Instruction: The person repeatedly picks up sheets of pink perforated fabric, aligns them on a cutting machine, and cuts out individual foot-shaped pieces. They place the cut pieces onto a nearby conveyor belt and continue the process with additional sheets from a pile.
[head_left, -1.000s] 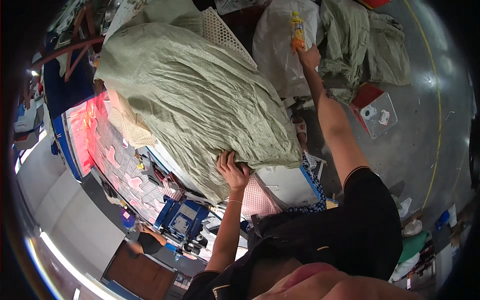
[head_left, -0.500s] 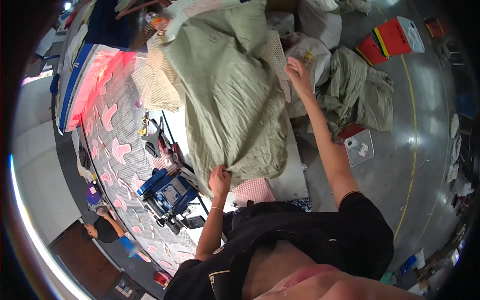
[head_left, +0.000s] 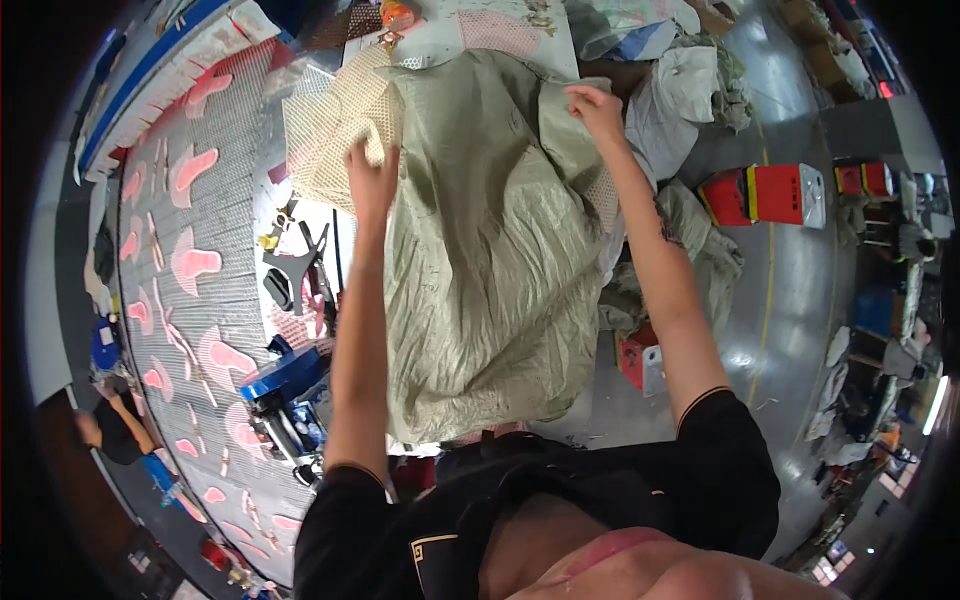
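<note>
A large grey-green woven sack (head_left: 480, 270) lies spread and wrinkled in front of me, its near end close to my body. My left hand (head_left: 373, 182) is over the sack's left edge, beside cream mesh sheets (head_left: 335, 150); its fingers are apart and hold nothing that I can see. At the sack's far right corner, my right hand (head_left: 598, 110) has its fingers bent together on the fabric, apparently pinching it. Both arms reach forward. What lies under the sack is mostly hidden.
To the left is a long grey surface (head_left: 215, 300) carrying pink sole-shaped pieces (head_left: 200, 262). A blue machine (head_left: 285, 380) stands by my left forearm. White sacks (head_left: 675, 105) and a red box (head_left: 765, 195) are on the right. A person (head_left: 125, 425) works at far left.
My left hand has left the sack's near edge and moved forward to its far left side. My right hand has come onto the far right corner. The sack now lies closer to me.
</note>
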